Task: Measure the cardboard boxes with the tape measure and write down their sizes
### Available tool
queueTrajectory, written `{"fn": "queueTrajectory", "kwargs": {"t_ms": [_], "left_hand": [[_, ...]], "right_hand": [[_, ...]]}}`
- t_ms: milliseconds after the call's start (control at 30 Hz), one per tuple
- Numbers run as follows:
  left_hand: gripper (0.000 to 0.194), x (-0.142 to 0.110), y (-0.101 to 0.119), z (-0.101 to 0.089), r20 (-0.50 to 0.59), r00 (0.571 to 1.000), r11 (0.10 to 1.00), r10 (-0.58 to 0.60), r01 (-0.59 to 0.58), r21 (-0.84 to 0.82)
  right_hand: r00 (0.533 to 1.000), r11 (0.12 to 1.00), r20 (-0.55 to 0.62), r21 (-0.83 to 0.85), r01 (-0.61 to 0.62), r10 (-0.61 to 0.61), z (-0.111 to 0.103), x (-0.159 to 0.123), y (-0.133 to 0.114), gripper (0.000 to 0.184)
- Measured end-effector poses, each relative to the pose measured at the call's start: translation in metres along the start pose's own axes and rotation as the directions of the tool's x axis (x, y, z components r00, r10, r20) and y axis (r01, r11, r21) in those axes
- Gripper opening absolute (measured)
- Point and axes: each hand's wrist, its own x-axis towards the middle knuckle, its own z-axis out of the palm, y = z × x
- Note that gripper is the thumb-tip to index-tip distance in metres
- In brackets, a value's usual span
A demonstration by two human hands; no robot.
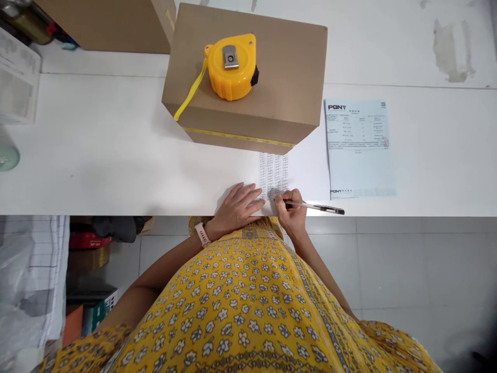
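Observation:
My right hand [292, 215] is closed around a black-tipped pen [316, 206], its tip at a sheet of paper [274, 173] covered in columns of handwriting. The sheet lies at the table's front edge, its far part running under a cardboard box [272, 67]. Flat beside the writing rests my left hand [240, 207], fingers stretched and touching the sheet's left edge. On top of the box sits a yellow tape measure [232, 67] with a metal clip and a yellow wrist strap [191, 93].
A pale blue printed form [361, 171] lies right of the box on the white table [97, 171]. Another cardboard box [104, 26] stands at the back left. A green round object [8, 157] is at the left edge. Boxes [89, 259] fill the space below.

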Motion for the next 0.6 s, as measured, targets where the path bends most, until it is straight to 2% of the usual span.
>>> {"fn": "queueTrajectory", "kwargs": {"t_ms": [167, 600], "left_hand": [[0.044, -0.0002, 0.0000, 0.0000, 0.025, 1.000, 1.000, -0.010, 0.010, -0.019], [0.045, 0.0009, 0.0002, -0.0007, -0.018, 1.000, 1.000, 0.009, -0.008, 0.020]], "right_hand": [[1.000, 1.000, -0.013, -0.011, 0.011, -0.011, 0.0004, -0.0006, 0.0012, 0.025], [1.000, 0.998, 0.017, 0.060, 0.004, -0.005, 0.0003, -0.0012, 0.0015, 0.027]]}}
